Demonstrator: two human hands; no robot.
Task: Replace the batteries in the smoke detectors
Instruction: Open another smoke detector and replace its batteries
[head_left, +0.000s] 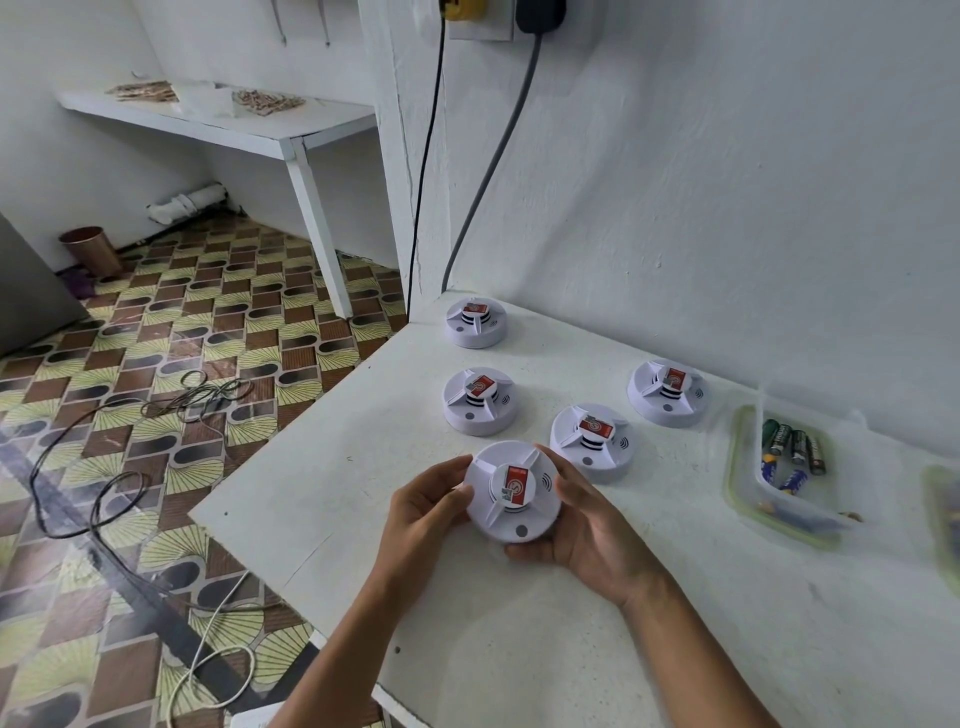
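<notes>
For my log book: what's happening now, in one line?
both hands: left, right hold detector | batteries in tub | step: opening

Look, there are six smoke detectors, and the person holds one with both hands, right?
Not six: the head view shows five. Four smoke detectors sit on the white table, and the held smoke detector is gripped by the left hand and right hand.

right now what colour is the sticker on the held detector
Red, on a white detector; head view.
</notes>
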